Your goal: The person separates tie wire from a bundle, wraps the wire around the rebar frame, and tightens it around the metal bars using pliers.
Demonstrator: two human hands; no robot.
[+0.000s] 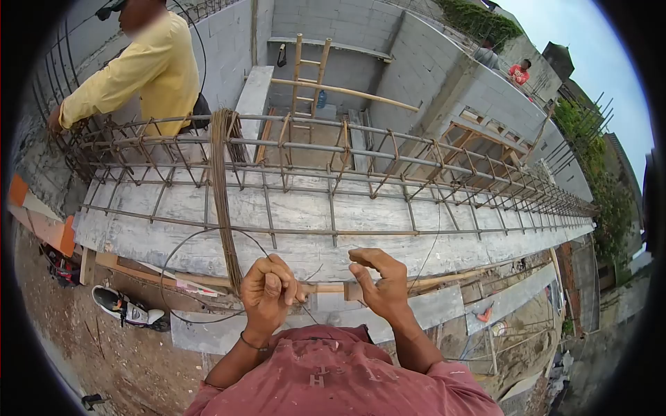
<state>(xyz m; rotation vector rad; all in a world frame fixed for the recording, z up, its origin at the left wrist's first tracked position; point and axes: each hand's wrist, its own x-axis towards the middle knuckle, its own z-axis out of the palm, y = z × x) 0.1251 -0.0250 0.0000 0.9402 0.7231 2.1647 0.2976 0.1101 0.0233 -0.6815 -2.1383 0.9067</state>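
Observation:
My left hand (269,288) is closed in front of my chest, fingers curled around a thin dark wire (165,267) that loops out to the left. To its right, my right hand (379,281) is raised with thumb and fingers apart and nothing visible between them. A bundle of thin rusty wires (223,201) hangs over the rebar cage (333,229), its lower end beside my left hand. The cage runs left to right above a pale formwork board (291,253).
A co-worker in a yellow shirt (166,62) reaches to the cage's left end. Beyond are block walls (333,24) and a bamboo ladder (309,76). Below lie planks (444,305) and a parked scooter (128,308). Two people are far off at the upper right.

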